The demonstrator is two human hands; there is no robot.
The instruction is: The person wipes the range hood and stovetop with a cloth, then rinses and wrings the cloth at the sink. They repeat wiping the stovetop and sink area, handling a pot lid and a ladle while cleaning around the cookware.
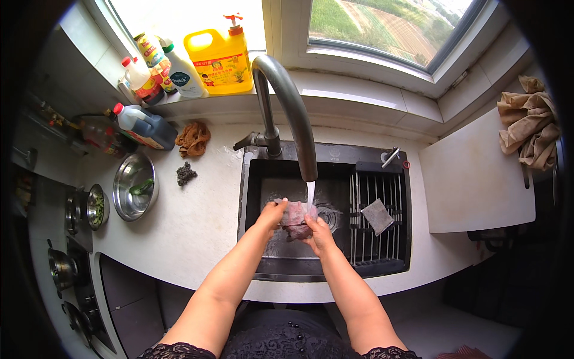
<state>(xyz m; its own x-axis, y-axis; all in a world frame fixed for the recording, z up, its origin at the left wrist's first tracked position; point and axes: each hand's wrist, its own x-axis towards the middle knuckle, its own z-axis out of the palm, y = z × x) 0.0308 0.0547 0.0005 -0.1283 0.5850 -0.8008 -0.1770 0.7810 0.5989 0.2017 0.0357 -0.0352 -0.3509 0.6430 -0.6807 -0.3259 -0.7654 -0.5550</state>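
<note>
Between both hands, over the dark sink basin (275,179), I hold a piece of raw meat (295,220), pinkish red with pale patches. My left hand (273,213) grips its left side with the fingers closed. Its right side is in my right hand (320,234), the thumb on top and the other fingers partly hidden beneath. Water (311,194) runs from the curved grey faucet (299,119) onto the meat's right part. Part of the round drain (328,218) shows just right of the meat.
A rack (376,248) with a grey pad (377,216) covers the sink's right side. On the left counter are a metal bowl (124,194) holding a green vegetable, a steel scrubber (186,173) and a brown cloth (192,140). A white board (472,179) stands at right; bottles line the sill.
</note>
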